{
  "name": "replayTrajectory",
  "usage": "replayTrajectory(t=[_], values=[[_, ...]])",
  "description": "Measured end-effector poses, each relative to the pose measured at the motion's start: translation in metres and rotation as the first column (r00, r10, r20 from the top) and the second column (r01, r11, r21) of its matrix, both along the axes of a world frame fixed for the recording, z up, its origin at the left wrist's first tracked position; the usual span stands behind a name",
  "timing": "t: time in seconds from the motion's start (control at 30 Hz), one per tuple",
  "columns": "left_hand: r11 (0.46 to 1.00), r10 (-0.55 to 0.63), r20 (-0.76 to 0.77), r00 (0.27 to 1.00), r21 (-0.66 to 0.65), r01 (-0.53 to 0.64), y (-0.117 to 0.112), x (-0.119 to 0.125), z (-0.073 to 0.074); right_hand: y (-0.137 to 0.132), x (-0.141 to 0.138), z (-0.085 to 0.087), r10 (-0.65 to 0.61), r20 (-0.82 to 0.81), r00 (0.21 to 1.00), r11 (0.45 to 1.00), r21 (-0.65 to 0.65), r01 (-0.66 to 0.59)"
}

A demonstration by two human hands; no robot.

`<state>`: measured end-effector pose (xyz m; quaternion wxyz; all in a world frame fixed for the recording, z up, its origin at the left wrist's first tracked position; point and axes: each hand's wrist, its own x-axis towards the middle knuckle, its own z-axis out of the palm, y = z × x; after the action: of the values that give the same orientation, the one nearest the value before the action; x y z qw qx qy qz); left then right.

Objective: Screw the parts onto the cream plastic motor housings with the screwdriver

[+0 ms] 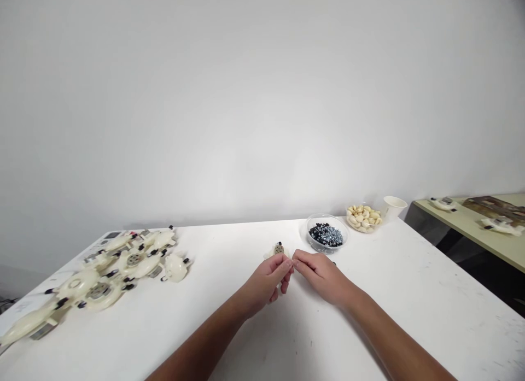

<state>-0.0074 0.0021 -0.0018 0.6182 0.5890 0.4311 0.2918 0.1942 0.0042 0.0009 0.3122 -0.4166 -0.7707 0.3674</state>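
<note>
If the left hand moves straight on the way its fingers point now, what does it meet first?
The right hand: the left hand points right and forward, fingertips seemingly touching it. Behind lies the screw bowl.

L hand (pixel 268 282): fingers curled, thumb + index pinched, tips toward 1 o'clock.
R hand (pixel 322 274): knuckles up, fingertips pinched, toward 9 o'clock.
Tips: both hands meet, touching.
Forearms: bare, entering from 7 + 5 o'clock, converging.

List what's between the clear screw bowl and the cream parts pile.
Head view: one small cream part near the bowl, then bare white table to the pile.
</note>
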Motion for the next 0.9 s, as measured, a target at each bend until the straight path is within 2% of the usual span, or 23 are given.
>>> replayTrajectory(t=[0.17,0.4,0.47,0.53,0.6,0.67,0.73,0.9], values=[[0.999,0.003,-0.068,0.998,0.054,0.001,0.001,-0.002,-0.001,0.003,0.001,-0.004,0.013,-0.026,1.000,0.999,-0.034,-0.014],[0.997,0.016,-0.143,0.990,0.081,-0.004,-0.002,-0.002,0.009,0.003,0.001,-0.004,0.037,-0.122,0.992,0.994,-0.102,-0.050],[0.991,0.030,-0.173,0.985,0.132,-0.008,-0.003,-0.002,0.011,0.003,0.000,-0.005,0.033,-0.151,0.988,0.991,-0.122,-0.052],[0.961,0.067,-0.225,0.972,0.277,-0.002,-0.003,-0.002,0.013,0.004,-0.001,-0.007,0.032,-0.176,0.984,0.988,-0.144,-0.058],[0.885,0.128,-0.298,0.946,0.464,0.026,-0.003,-0.003,0.013,0.005,-0.001,-0.008,0.039,-0.199,0.979,0.984,-0.162,-0.072],[0.814,0.171,-0.348,0.922,0.577,0.067,-0.003,-0.003,0.012,0.005,-0.001,-0.008,0.048,-0.218,0.975,0.982,-0.167,-0.085],[0.787,0.179,-0.352,0.919,0.611,0.081,-0.003,-0.003,0.011,0.005,0.000,-0.008,0.051,-0.236,0.970,0.984,-0.155,-0.089],[0.775,0.190,-0.325,0.927,0.629,0.062,-0.004,-0.003,0.010,0.003,0.001,-0.007,0.044,-0.250,0.967,0.990,-0.119,-0.075]])
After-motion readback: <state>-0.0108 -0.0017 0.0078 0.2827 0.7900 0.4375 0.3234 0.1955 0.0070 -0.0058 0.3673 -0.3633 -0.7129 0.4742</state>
